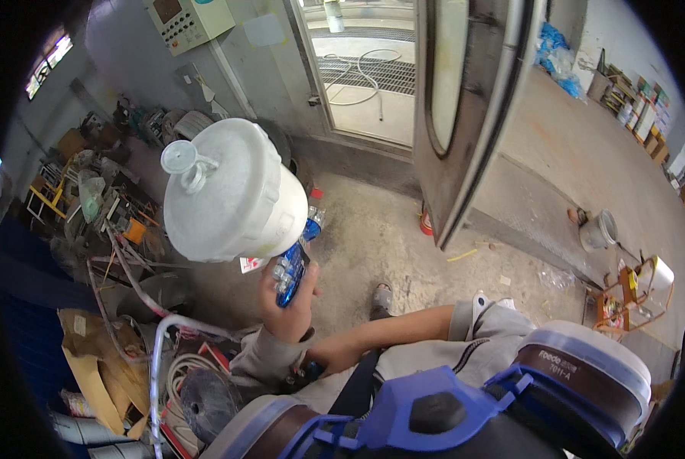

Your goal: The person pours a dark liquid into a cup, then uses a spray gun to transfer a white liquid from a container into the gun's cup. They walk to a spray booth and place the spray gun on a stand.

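Observation:
My left hand [290,306] is closed around a blue spray gun [290,284] with silver knobs, held up left of the middle. On top of the gun sits a large white plastic paint cup [224,199], tilted to the left, with a round lid and a small loop-held cap. My right hand [333,356] comes across from the right and lies against the left sleeve's cuff. Its fingers are mostly hidden, and whether they grip anything does not show. A dark band or knob shows beside it at the cuff.
Ahead, a metal door [465,138] stands ajar at a doorway with a pale hose [358,88] on the floor inside. Left are a tubular metal frame [159,359], cardboard [101,367] and piled clutter. Right are a bucket [599,231] and an orange rack [629,302]. A blue respirator [427,413] fills the lower edge.

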`<state>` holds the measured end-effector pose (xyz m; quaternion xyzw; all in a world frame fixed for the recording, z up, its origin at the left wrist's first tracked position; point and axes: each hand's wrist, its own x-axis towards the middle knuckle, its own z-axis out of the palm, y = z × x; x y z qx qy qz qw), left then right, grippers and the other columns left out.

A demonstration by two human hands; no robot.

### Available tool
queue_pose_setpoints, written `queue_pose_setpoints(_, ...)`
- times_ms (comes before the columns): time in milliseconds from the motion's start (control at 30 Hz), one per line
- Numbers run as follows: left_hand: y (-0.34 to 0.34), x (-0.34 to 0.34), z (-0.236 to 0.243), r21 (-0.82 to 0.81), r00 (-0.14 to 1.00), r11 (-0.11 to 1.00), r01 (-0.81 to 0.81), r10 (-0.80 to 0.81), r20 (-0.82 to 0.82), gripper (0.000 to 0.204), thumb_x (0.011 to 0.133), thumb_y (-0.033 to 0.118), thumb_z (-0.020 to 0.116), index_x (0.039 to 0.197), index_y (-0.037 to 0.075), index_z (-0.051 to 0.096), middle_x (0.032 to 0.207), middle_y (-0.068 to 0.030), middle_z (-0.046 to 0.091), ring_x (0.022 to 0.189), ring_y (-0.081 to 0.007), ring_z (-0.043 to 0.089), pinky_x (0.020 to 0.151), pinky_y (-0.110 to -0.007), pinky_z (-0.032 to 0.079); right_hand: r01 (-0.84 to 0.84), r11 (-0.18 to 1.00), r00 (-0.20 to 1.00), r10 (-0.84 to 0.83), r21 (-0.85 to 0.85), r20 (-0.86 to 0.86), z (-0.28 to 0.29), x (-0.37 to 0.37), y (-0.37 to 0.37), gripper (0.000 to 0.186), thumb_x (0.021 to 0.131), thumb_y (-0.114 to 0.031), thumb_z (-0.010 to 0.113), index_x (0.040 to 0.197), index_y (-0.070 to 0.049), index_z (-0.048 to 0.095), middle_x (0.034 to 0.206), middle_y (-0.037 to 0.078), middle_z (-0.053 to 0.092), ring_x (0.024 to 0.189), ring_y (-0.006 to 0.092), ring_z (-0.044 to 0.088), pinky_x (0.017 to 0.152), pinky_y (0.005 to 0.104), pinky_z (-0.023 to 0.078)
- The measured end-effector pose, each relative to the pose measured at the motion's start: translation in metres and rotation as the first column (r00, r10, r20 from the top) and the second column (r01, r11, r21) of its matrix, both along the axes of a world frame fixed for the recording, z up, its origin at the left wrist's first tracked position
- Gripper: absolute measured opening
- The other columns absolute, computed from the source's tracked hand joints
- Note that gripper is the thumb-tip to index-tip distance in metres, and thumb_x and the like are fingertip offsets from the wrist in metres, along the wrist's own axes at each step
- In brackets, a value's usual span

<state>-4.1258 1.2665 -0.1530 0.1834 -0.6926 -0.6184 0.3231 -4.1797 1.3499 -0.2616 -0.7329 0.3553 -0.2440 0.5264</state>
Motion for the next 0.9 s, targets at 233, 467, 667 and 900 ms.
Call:
queue_pose_setpoints(233,-0.195,-0.164,0.017,-0.011,0.986,0.996,-0.092,0.093,0.141,0.028,0.096,0.01,0.077,0.119,-0.004,0.069,0.099,-0.0051,0.07,0.072,-0.0116,0.066,0.06,-0.027,0.059,0.118,0.993,0.991,-0.117,0.006,-0.057,0.038,-0.195,-0.129,0.031,0.088,-0.012,0.074,0.116,0.002,0.069,0.094,0.023,0.073,0.083,0.0377,0.067,0.08,0.0472,0.053)
queue_pose_setpoints(467,-0.376,-0.274,-0.05,-0.408,0.969,0.898,-0.166,0.225,0.101,0.042,0.094,0.014,0.079,0.128,-0.008,0.069,0.098,-0.0108,0.072,0.076,-0.0166,0.072,0.059,-0.03,0.06,0.692,0.72,0.704,-0.687,0.042,0.179,0.017,-0.414,-0.157,0.019,0.088,-0.007,0.073,0.107,-0.003,0.071,0.08,0.008,0.07,0.072,0.0192,0.065,0.067,0.0405,0.052)
queue_pose_setpoints(667,-0.462,-0.4,-0.135,-0.34,0.928,0.94,-0.031,0.153,0.339,0.047,0.091,0.017,0.08,0.129,-0.009,0.07,0.108,-0.0216,0.075,0.087,-0.0312,0.076,0.074,-0.04,0.061,0.977,0.079,0.061,-0.993,0.197,0.096,0.004,-0.588,-0.152,0.016,0.1,-0.017,0.07,0.089,-0.005,0.065,0.073,-0.002,0.06,0.066,0.0098,0.056,0.059,0.0348,0.048)
queue_pose_setpoints(900,-0.466,-0.618,-0.131,-0.254,0.902,0.896,0.363,-0.271,0.336,0.039,0.089,0.019,0.079,0.119,-0.006,0.073,0.111,-0.0237,0.074,0.109,-0.0404,0.068,0.102,-0.049,0.05,0.696,-0.716,-0.675,-0.679,-0.056,0.288,0.08,-0.835,-0.205,0.021,0.102,-0.022,0.072,0.103,-0.001,0.07,0.082,0.001,0.066,0.075,0.0108,0.059,0.069,0.0305,0.049)
